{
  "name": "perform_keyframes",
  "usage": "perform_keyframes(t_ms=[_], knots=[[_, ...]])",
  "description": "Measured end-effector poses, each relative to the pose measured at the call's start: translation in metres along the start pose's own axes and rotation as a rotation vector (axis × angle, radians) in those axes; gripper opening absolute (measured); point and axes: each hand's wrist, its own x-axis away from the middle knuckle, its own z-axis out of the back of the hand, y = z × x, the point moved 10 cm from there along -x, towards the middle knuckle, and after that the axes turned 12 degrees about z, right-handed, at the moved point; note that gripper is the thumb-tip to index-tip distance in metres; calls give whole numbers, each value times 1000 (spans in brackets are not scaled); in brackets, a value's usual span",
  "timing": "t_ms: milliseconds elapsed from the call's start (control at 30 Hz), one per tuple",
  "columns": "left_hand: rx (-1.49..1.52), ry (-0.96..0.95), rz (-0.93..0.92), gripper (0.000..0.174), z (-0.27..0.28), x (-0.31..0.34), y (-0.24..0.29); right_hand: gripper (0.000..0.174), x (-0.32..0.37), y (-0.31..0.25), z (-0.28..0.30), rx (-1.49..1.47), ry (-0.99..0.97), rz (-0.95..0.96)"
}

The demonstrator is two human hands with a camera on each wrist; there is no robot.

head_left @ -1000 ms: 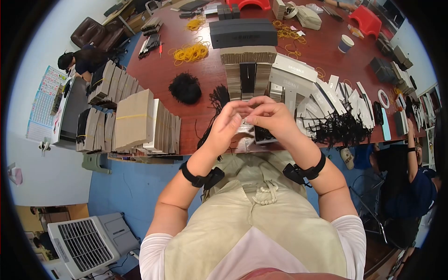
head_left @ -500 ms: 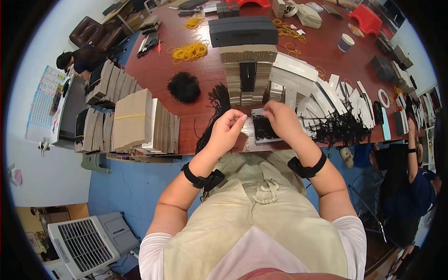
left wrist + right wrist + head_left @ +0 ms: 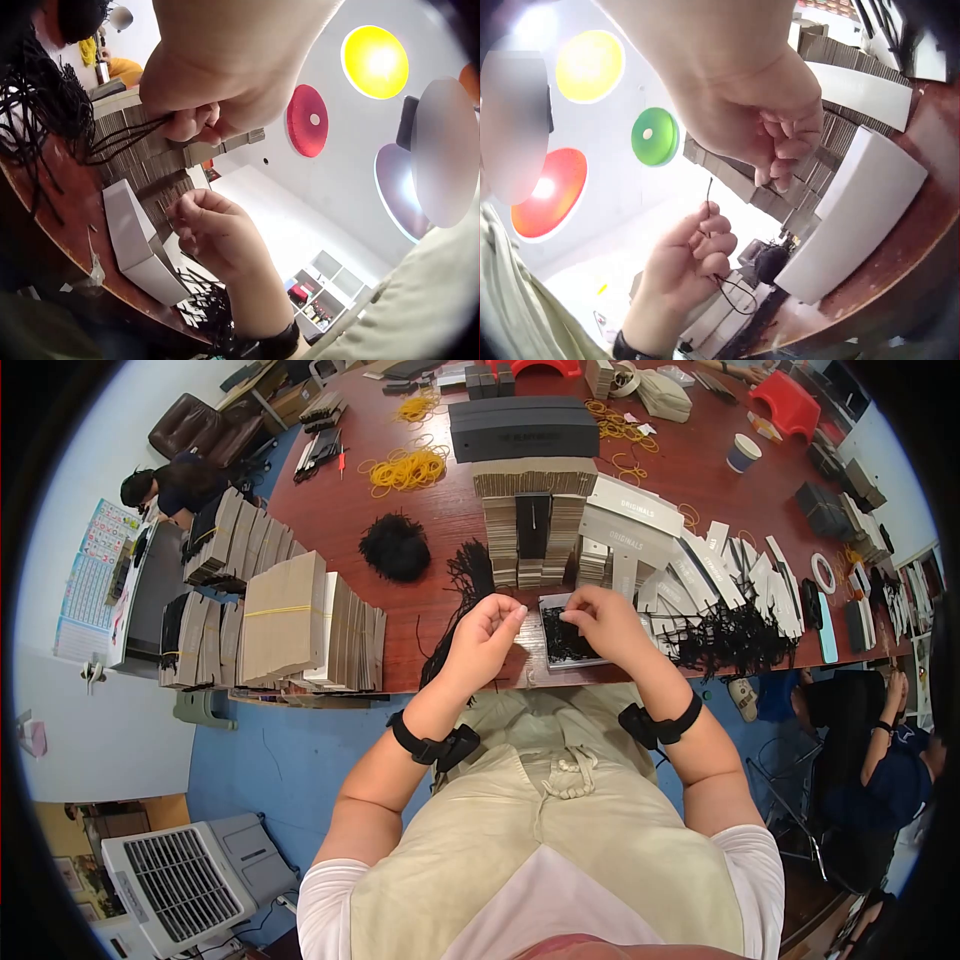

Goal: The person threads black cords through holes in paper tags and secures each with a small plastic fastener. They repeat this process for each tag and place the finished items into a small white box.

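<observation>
My left hand (image 3: pixel 485 632) pinches a thin black cord (image 3: pixel 735 294) between thumb and curled fingers. A loop of it hangs below the hand in the right wrist view, and a short end sticks up past the fingertips. My right hand (image 3: pixel 607 622) hovers at the small white box (image 3: pixel 135 244), its fingers bent in toward the thumb. Whether its fingertips hold something small I cannot tell. Inside the box lie loose black pieces (image 3: pixel 568 642). To the left, a bundle of black cords (image 3: pixel 468 575) lies along the table.
Stacks of grey-brown cards (image 3: pixel 532 478) rise behind the box, with a dark block (image 3: pixel 523 428) on top. White tags with black cords (image 3: pixel 730 625) spread to the right. More banded card stacks (image 3: pixel 285 615) and a fuzzy black ball (image 3: pixel 394 547) are at left.
My hands were together over the table and have come apart. The right hand moved right to the box, uncovering it; the left drew slightly down and stayed there with the cord.
</observation>
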Motion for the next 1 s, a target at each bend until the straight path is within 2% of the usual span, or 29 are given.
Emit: perform_keyframes(t_ms=[67, 167, 267, 367, 467, 567, 867, 933, 1000], knots=[[5, -9, -5, 11, -1, -1, -1, 11, 3, 6, 1, -136, -7, -104], [8, -30, 5, 11, -3, -3, -2, 14, 3, 8, 7, 16, 23, -19], [1, -31, 17, 10, -5, -3, -4, 13, 5, 6, 6, -161, 6, -62], [9, -28, 7, 9, -8, -3, -4, 7, 6, 7, -2, -755, 58, -203], [-7, -32, -27, 8, -9, -4, -2, 7, 1, -10, -2, -1007, 108, -195], [-46, -51, -55, 7, -12, -1, 3, 7, -3, -4, -17, -1176, 15, -258], [-15, -60, -129, 8, -11, 1, 5, 10, 4, 2, -54, -1412, -86, -476], [10, -65, -132, 8, -13, 3, 9, 14, 3, 1, -55, -1379, -51, -456], [99, -84, -54, 9, -13, 2, 5, 18, 3, -2, -52, -1291, -26, -426]])
